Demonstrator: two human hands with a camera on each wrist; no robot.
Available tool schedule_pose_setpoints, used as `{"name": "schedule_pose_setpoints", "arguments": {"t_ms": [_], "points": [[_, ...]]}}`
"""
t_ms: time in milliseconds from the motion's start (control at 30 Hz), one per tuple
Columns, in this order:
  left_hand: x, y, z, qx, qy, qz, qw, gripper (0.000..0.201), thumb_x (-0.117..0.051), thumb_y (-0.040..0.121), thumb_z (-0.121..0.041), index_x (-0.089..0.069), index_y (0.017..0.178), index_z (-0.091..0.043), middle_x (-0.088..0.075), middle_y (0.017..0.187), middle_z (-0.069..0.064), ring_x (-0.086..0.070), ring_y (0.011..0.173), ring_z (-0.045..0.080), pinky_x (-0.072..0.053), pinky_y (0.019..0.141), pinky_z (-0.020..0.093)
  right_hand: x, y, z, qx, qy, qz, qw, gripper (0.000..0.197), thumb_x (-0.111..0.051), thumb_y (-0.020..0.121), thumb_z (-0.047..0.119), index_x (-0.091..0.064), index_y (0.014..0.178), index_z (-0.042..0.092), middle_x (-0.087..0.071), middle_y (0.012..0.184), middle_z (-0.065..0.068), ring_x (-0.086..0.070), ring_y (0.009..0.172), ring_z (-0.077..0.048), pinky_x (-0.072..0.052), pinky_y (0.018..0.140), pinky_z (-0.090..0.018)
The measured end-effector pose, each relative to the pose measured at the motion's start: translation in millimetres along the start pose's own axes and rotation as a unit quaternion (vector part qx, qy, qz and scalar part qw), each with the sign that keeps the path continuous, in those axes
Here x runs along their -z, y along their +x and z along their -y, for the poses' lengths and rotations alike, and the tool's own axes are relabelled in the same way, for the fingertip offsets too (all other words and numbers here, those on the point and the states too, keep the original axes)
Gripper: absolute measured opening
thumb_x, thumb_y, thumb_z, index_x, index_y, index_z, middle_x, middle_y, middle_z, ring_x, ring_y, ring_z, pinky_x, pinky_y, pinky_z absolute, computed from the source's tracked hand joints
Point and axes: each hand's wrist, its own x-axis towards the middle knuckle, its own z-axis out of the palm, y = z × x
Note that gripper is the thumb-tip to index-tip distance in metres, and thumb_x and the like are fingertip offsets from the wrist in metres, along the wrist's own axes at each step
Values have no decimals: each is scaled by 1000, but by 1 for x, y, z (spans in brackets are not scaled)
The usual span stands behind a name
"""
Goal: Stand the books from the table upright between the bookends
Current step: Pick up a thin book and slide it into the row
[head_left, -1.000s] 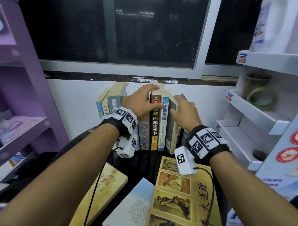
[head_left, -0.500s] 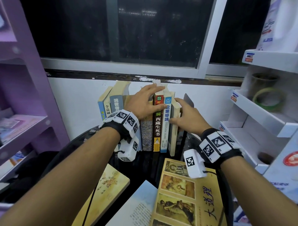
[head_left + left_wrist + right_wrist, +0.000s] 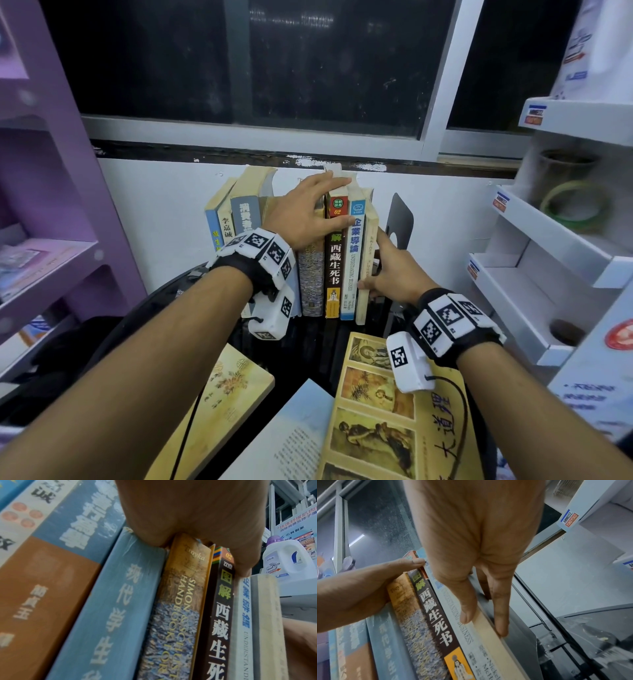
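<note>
A row of books stands upright on the black table point(image 3: 308, 346) against the wall. My left hand point(image 3: 308, 212) point(image 3: 197, 520) rests on their tops, fingers laid over the top edges and thumb across the dark brown book's spine point(image 3: 334, 260) point(image 3: 435, 612). The thin cream book point(image 3: 369, 240) point(image 3: 489, 635) is last on the right, beside the blue-and-white book point(image 3: 352, 260). My right hand point(image 3: 387, 270) point(image 3: 481, 574) lies with straight fingers along the cream book's right side, thumb low by its spine. The black bookend point(image 3: 400, 219) stands just right of that hand. The left bookend is hidden.
Three books lie flat at the table's near side: a yellow floral one point(image 3: 226, 394), a pale blue-white one point(image 3: 291, 435) and a yellow picture-cover one point(image 3: 373, 411). A purple shelf point(image 3: 51, 205) is on the left. White display shelves point(image 3: 548, 274) with a tape roll point(image 3: 575, 205) are on the right.
My right hand has slid from the top of the rightmost book down along its right side. That book now stands straight against the row. My left hand has stayed on the tops.
</note>
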Motion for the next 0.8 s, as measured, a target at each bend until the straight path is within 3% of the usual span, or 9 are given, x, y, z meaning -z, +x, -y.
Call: {"name": "schedule_pose_setpoints", "arguments": {"t_ms": [233, 467, 667, 800], "points": [[0, 0, 2, 2, 1, -2, 1000, 67, -63, 83, -57, -39, 143, -39, -29, 156, -7, -34, 138, 12, -34, 106, 36, -6, 11, -9, 0, 26, -17, 1000, 91, -71, 81, -4, -22, 147, 36, -59, 129, -2, -64, 113, -25, -59, 79, -49], [-1, 0, 2, 0, 2, -2, 1000, 67, -63, 83, -57, -38, 143, -39, -29, 156, -6, -34, 138, 13, -34, 104, 34, -6, 17, -19, -16, 50, -10, 999, 90, -71, 81, -4, -26, 145, 41, -60, 125, -3, -67, 104, -27, -62, 69, -42], [-1, 1, 3, -3, 8, -1, 1000, 67, -62, 84, -56, -37, 143, -39, -27, 157, -6, -34, 138, 13, -33, 104, 32, -6, 16, -18, -20, 51, -6, 999, 92, -70, 83, -4, -22, 147, 42, -59, 122, -2, -67, 105, -28, -62, 69, -43], [-1, 1, 3, -3, 3, -4, 1000, 68, -62, 83, -57, -37, 143, -39, -28, 157, -6, -33, 139, 13, -34, 109, 39, -7, 16, -18, -20, 45, -10, 999, 91, -70, 82, -4, -24, 144, 45, -60, 125, -4, -68, 102, -28, -62, 66, -42]]}}
